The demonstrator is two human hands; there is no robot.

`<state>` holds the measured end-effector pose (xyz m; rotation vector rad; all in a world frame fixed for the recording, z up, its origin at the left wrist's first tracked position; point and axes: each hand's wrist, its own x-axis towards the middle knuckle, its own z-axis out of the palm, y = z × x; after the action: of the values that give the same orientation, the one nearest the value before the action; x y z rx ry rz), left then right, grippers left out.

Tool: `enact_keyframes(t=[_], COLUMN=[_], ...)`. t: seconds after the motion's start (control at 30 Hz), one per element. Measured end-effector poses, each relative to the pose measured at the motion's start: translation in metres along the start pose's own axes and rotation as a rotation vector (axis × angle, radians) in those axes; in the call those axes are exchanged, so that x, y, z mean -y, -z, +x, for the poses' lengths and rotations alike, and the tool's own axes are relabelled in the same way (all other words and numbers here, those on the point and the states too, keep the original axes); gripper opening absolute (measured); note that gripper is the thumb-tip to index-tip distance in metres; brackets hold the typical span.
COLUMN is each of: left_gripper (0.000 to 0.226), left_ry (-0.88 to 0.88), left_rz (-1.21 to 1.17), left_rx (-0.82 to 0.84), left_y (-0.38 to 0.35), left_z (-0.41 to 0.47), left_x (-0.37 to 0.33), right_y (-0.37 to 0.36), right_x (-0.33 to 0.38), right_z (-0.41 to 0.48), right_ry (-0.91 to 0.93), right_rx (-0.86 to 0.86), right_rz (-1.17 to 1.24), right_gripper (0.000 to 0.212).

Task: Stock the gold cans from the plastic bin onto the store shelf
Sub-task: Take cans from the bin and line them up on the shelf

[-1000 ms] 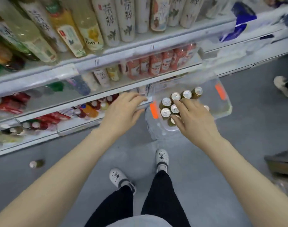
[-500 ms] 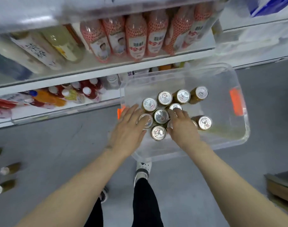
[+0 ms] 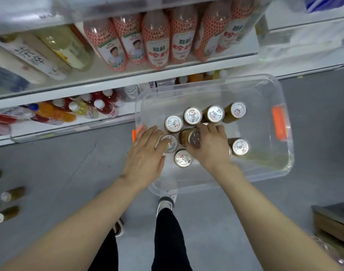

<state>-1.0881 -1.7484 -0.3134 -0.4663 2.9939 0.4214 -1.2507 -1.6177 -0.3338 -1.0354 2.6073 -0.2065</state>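
Cans [image 3: 192, 115] sat mostly upright in the bin [image 3: 186, 184] in front of the shelf [image 3: 69, 94], but compared with half a second back, the right hand [image 3: 208, 147] had curled round one can [image 3: 189, 138] and tipped it up out of the cluster. Left hand [image 3: 145, 153] lay pretty flat, fingers just touching another can [image 3: 169, 144], gripping nothing. So the pick looked started, nothing headed shelfward yet.

Chinese characters on white bottle [image 3: 33, 57]; illegible.
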Motion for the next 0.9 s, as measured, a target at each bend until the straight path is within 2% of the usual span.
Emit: enact_keyframes(t=[0.1, 0.2, 0.33, 0.5, 0.63, 0.73, 0.8, 0.9], left_gripper=[0.048, 0.061, 0.070, 0.067, 0.055, 0.050, 0.056, 0.062], left_ry=[0.002, -0.029, -0.078, -0.306, -0.449, -0.486, -0.449, -0.297], left_rz=[-0.030, -0.090, -0.143, 0.109, 0.242, 0.222, 0.150, -0.017], left_rx=[0.018, 0.047, 0.223, 0.323, 0.219, 0.194, 0.181, 0.147], left_y=[0.004, -0.004, -0.033, -0.067, -0.075, -0.077, -0.071, -0.051], left_z=[0.018, 0.053, 0.101, 0.142, 0.154, 0.154, 0.150, 0.136], left_x=[-0.014, -0.033, -0.054, -0.061, -0.058, -0.053, -0.052, -0.055], right_y=[0.033, 0.052, 0.046, 0.030, 0.021, 0.019, 0.021, 0.027], right_x=[-0.019, -0.043, -0.076, -0.089, -0.091, -0.092, -0.090, -0.087], right_z=[-0.028, -0.048, -0.056, -0.058, -0.063, -0.058, -0.055, -0.057], right_ry=[-0.093, -0.233, -0.279, -0.229, -0.174, -0.187, -0.200, -0.220], right_rx=[-0.083, -0.091, -0.042, -0.078, -0.074, -0.051, -0.042, -0.004], right_rz=[0.136, 0.196, 0.175, 0.191, 0.182, 0.210, 0.221, 0.241], right_gripper=[0.050, 0.052, 0.049, 0.045, 0.050, 0.056, 0.055, 0.055])
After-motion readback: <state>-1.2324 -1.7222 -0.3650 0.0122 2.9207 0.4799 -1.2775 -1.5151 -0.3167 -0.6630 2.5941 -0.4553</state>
